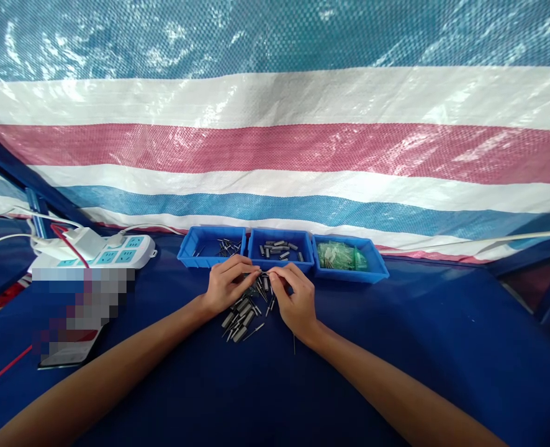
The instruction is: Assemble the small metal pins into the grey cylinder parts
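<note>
My left hand (pixel 228 284) and my right hand (pixel 297 299) meet just in front of the blue bins, both closed in a pinch. A thin metal pin (pixel 264 272) spans the small gap between their fingertips; its ends are hidden by the fingers. Below lies a loose pile of grey metal cylinders (pixel 240 318) and thin pins (pixel 254 331) with thicker ends. Behind my left hand, the left blue bin (pixel 195 257) holds several pins. Grey cylinders (pixel 279 248) lie in the middle blue bin (pixel 255 238).
The right blue bin (pixel 377 267) contains a green-tinted clear plastic bag (pixel 342 256). At left are a white power strip (pixel 133 251) with plugs, a red cable (pixel 12 366) and a partly pixelated flat device (pixel 70 347). Striped sheeting (pixel 275 146) hangs behind the blue tabletop (pixel 419 323).
</note>
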A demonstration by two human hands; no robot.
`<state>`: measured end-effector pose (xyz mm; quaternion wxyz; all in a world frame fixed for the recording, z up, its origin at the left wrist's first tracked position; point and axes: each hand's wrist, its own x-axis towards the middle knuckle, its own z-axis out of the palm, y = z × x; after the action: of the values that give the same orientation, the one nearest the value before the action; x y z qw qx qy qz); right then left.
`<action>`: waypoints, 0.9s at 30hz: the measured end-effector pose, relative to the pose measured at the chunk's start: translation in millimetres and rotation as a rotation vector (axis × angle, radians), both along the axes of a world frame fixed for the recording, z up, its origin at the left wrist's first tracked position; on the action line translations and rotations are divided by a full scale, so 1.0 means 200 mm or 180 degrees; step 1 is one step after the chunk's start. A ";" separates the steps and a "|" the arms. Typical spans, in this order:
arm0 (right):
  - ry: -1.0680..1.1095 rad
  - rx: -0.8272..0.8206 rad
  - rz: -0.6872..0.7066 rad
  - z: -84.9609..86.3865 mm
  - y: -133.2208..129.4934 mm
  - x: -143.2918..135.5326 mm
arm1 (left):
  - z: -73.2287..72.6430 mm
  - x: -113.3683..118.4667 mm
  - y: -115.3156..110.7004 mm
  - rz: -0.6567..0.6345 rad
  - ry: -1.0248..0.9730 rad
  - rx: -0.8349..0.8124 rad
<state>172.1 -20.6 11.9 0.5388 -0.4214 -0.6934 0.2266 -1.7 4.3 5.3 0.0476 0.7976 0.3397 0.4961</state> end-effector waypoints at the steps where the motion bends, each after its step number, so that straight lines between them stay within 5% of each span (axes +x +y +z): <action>1: 0.0002 0.0008 0.0005 0.00 0.00 0.00 | 0.00 0.00 0.00 0.0002 -0.0001 -0.0001; 27: 0.0015 0.0022 0.0003 0.00 0.00 0.00 | -0.01 0.00 0.00 -0.0006 -0.0004 -0.0001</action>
<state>172.3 -21.2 11.9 0.5418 -0.4186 -0.6931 0.2254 -2.3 5.2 4.1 0.0484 0.7976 0.3390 0.4965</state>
